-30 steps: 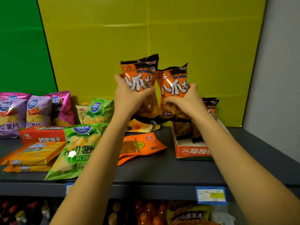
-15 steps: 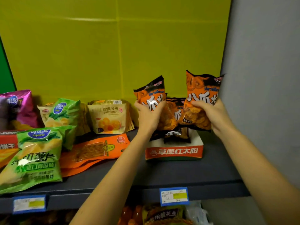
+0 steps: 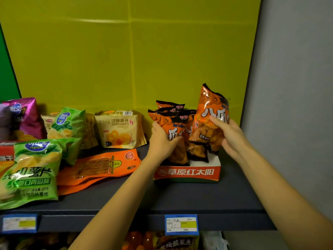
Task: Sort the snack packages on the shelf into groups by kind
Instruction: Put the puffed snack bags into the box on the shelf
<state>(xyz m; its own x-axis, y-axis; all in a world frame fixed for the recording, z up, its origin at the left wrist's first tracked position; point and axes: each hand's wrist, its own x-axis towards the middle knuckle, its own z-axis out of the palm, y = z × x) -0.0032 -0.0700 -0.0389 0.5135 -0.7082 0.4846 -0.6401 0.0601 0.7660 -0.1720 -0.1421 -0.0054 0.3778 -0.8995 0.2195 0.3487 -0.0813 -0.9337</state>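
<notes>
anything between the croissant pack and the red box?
Head view: only the left hand gripping an orange bag; between croissant pack and red box, shelf bare.

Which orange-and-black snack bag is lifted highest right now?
The bag in the right hand, orange-and-black bag; it rises above those in the red box.

- Left hand (image 3: 160, 141): bare, no glove, ring or watch to be seen; forearm bare up to the bottom edge of the frame, no sleeve showing.
- Right hand (image 3: 228, 136): likewise bare, wrist unadorned; forearm uncovered to the frame's lower right corner.
- Fingernails look short and unpainted; finer detail is blurred.
</notes>
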